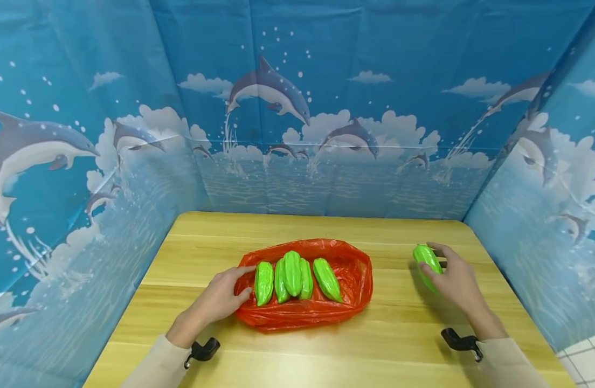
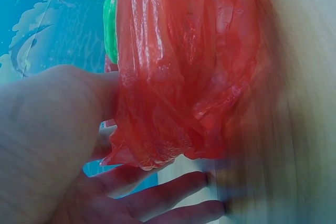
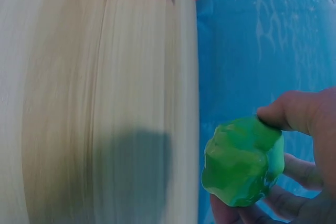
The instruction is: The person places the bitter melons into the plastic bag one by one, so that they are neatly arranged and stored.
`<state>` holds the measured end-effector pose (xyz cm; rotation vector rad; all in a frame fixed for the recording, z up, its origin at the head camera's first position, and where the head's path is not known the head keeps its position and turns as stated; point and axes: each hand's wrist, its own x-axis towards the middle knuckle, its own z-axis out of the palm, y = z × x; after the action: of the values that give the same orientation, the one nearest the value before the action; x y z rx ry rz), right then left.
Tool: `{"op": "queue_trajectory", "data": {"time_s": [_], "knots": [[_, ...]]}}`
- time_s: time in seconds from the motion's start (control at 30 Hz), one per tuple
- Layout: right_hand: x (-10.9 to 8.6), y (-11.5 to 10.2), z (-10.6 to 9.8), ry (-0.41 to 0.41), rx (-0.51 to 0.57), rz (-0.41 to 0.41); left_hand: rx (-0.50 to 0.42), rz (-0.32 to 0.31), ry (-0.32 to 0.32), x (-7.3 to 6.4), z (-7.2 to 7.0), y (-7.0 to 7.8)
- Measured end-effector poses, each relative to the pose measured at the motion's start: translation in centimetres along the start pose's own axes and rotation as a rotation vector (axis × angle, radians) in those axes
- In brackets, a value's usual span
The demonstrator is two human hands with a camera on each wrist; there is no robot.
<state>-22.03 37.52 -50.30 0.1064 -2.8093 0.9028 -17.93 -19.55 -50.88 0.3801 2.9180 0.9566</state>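
A red plastic bag [image 1: 360,277], its mouth spread wide, sits on the wooden table. Several glossy green ridged gourds [image 1: 292,273] lie in it, grouped toward its left and middle; one rests on top of others. At the bag's left side, my left hand [image 1: 225,293] holds the rim between thumb and fingers, with some lower fingers spread beneath the plastic in the left wrist view. Over the table's right part, my right hand [image 1: 455,280] grips another green ridged gourd [image 3: 242,162] between thumb and fingers. Its lobed end faces the right wrist camera.
The wooden table [image 1: 399,345] reaches back to a blue curtain [image 1: 322,188] printed with dolphins, which also hangs along both sides. Each wrist wears a black camera mount [image 1: 205,350]. White tiles [image 1: 590,358] show at the lower right.
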Motion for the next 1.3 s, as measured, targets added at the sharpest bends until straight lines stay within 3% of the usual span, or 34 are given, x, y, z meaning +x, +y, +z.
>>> {"op": "queue_trajectory", "data": {"time_s": [0.23, 0.5, 1.3], "knots": [[-0.4, -1.6, 0.2, 0.006, 0.018, -0.019, 0.008, 0.021, 0.006, -0.1, 0.0, 0.1], [-0.7, -3.2, 0.2, -0.046, 0.052, -0.022, 0.025, 0.038, 0.018, -0.1, -0.3, 0.3], [-1.1, -7.8, 0.2, -0.034, 0.059, -0.094, 0.009, 0.023, -0.005, -0.4, -0.2, 0.4]]}}
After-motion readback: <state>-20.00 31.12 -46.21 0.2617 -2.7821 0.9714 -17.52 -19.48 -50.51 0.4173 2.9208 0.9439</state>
